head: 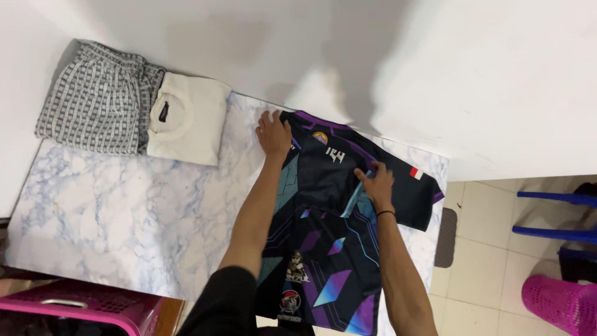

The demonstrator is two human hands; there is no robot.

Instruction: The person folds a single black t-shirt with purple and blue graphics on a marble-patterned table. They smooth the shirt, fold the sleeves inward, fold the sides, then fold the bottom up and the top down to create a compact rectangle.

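Note:
A dark sports jersey with purple and teal geometric patterns lies flat on a marble-patterned table, its sleeve stretched toward the right edge. My left hand presses flat on the jersey's folded left side near the collar. Near the sleeve, my right hand pinches a fold of the jersey's fabric. A thin black band circles my right wrist.
A folded grey checked garment and a folded cream shirt lie at the table's far left against the white wall. A pink basket sits at the near left. On the tiled floor to the right stand a pink bin and blue chair legs.

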